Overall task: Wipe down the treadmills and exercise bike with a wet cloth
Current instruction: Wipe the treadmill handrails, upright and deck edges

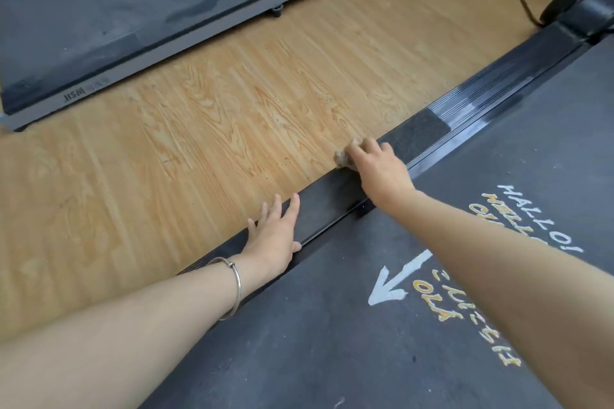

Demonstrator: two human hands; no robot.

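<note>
Wiping along the rail (332,209) of the near treadmill (299,359) with the right hand (378,169), curled tight round a small tan cloth (344,158) and pressing it onto the rail's outer edge, hard against the floor (199,126). Showing only a tuft of that cloth at 10 o'clock of the knuckles, hiding the rest under the palm. Bracing with the left hand (275,236), spread flat on the same rail, gripping nothing, down at 7 o'clock from the cloth. Now the line that matters: running long from 8 o'clock up to 2 o'clock, beside the belt (531,129). Leaving the rough pad (418,135) and the ribbed strip (481,100) just ahead of the cloth at 2 o'clock, so probably calling for a push straight up that axis, away from the left hand. Putting the right hand much the nearer to that stretch. Spotting the far treadmill (116,16) at 11 o'clock across the floor, streaked dark in patches, perhaps damp.
</note>
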